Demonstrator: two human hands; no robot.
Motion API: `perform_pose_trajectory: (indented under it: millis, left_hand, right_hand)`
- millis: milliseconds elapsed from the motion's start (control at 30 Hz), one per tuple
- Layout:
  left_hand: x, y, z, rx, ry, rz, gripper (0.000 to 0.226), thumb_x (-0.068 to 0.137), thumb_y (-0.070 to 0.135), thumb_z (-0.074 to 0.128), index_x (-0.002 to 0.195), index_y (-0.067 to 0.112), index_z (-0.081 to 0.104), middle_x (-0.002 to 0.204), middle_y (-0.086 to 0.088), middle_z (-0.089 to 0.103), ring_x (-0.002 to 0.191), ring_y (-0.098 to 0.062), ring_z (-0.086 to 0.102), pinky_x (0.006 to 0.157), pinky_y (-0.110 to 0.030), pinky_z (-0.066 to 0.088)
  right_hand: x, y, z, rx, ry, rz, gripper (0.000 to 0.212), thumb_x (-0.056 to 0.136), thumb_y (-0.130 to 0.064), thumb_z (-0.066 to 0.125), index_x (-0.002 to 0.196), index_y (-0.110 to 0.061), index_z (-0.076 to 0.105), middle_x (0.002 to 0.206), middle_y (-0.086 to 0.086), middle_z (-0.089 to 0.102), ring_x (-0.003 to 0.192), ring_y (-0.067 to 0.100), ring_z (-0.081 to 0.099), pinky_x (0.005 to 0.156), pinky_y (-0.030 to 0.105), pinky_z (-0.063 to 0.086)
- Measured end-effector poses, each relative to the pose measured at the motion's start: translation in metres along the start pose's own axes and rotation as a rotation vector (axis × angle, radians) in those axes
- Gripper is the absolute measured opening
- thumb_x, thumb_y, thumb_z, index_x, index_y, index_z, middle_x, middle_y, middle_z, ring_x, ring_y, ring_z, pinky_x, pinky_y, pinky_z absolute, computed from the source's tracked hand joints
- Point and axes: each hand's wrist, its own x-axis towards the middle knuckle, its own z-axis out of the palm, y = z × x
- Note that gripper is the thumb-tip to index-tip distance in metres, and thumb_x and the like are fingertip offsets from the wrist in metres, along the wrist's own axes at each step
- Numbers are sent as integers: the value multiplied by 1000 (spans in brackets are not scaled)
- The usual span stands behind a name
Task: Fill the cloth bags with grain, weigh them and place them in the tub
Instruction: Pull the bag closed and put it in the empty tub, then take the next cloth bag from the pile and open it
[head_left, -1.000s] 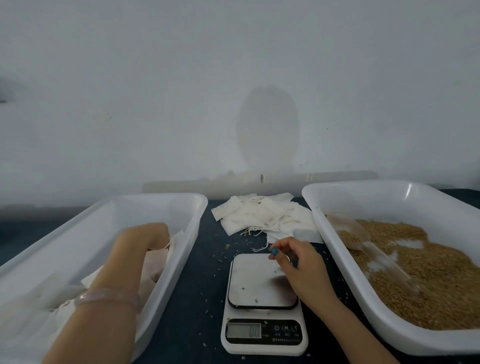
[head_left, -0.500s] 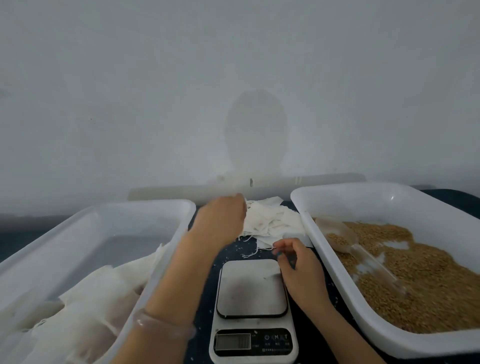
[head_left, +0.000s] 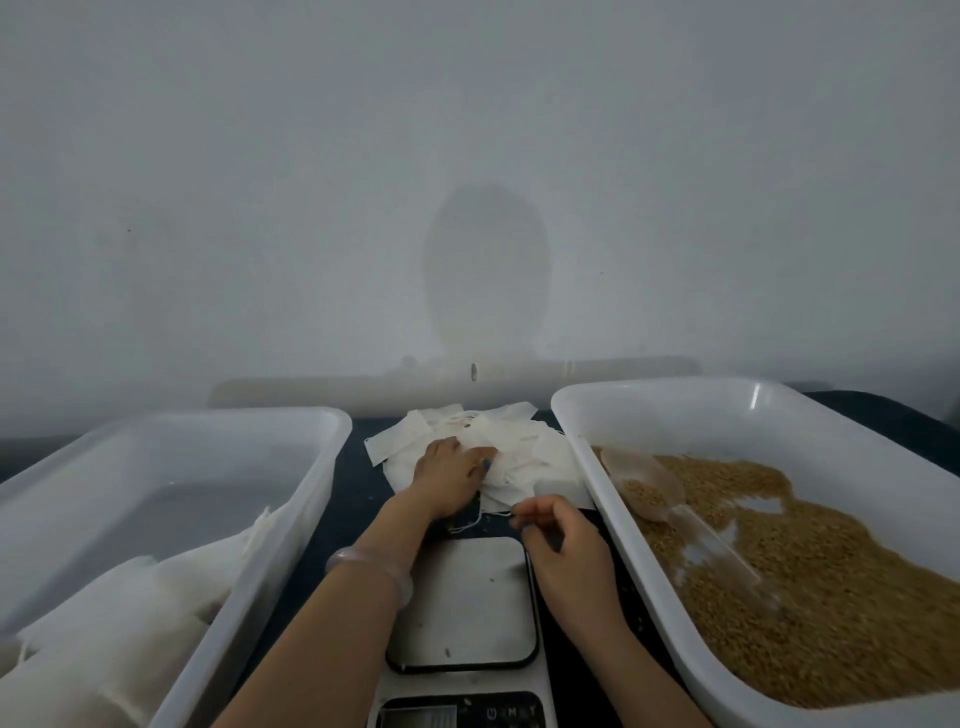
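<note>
Beyond the scale (head_left: 462, 603): left hand (head_left: 449, 475) fingers flat on the pile of empty cloth bags (head_left: 524, 457), right hand (head_left: 566, 545) pinching a drawstring (head_left: 488, 519) — probable risk: tangled strings dragging extra bags along.

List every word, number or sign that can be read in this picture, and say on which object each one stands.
"M": on the dark button panel at the near end of the scale, right of a power sign.
"T": next to the "M", less sharp, so probably.
The display of the scale: digits too blurred to read, and cut by the picture's edge.
No other text shows.
</note>
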Motion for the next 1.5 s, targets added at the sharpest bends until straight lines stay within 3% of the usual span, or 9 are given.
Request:
perform_pose_trajectory:
  millis: [133,300,600,767,833,1000,1233,1333,1500]
  left_hand:
    - [-7,2,-5,-332,150,2,27,104,15,40,105,3,64,126,-17,61,120,-33,53,94,-35,42]
    - [-22,-6,-11,-682,308,-166,35,105,29,46,125,9,65,113,-3,65,90,-12,57,67,-14,40]
    - [-34,-20,-2,-993,431,-399,34,82,17,79,109,14,59,116,-2,57,110,-21,56,95,-33,47]
    - [-37,-27,-1,-889,393,-462,16,88,9,66,92,24,63,119,-2,57,96,-18,54,75,-26,43]
    - [-40,-32,1,-883,350,-444,33,90,1,52,90,28,72,126,-3,60,101,-20,56,80,-24,47]
    - [-48,-43,-2,-561,368,-350,42,103,9,36,135,21,60,140,-12,55,119,-30,55,94,-30,43]
    - [-59,-39,-17,-424,492,-352,46,104,8,31,142,24,53,118,-19,64,97,-34,62,81,-37,52]
    - [-72,-28,-23,-724,608,-343,43,104,3,29,129,17,62,116,-15,63,95,-30,61,78,-39,57]
    - [-99,-5,-30,-1544,498,-311,43,99,-10,32,102,10,69,112,-6,63,99,-22,63,66,-27,59]
  right_hand:
    - [-1,0,1,-14,-17,-6,28,91,-4,58,89,-31,63,90,-11,71,88,0,65,78,19,52]
    - [-2,1,1,-25,-36,-8,27,92,-4,58,91,-30,64,91,-12,71,88,-4,63,75,11,47]
    - [-5,0,1,-47,-61,-19,27,92,-2,57,92,-28,65,91,-12,70,88,-6,61,72,7,45]
    - [-4,1,0,-61,-57,-13,25,92,-4,58,91,-28,65,91,-13,70,90,-2,62,74,10,46]
    - [-3,2,1,-72,-65,-11,25,92,-5,58,92,-28,65,92,-13,70,89,-3,62,74,10,45]
    - [-3,1,2,-100,-83,-21,24,92,-5,58,92,-27,65,92,-15,70,88,-10,59,70,4,43]
    - [-4,-1,1,-107,-87,-33,25,93,-5,58,91,-29,65,91,-16,69,88,-10,58,69,5,43]
    - [-4,-2,1,-110,-88,-33,24,93,-6,58,91,-28,66,92,-15,69,88,-7,60,69,5,43]
    - [-5,-3,0,-68,-96,-45,23,94,-6,59,95,-28,65,94,-14,70,89,-9,60,72,5,44]
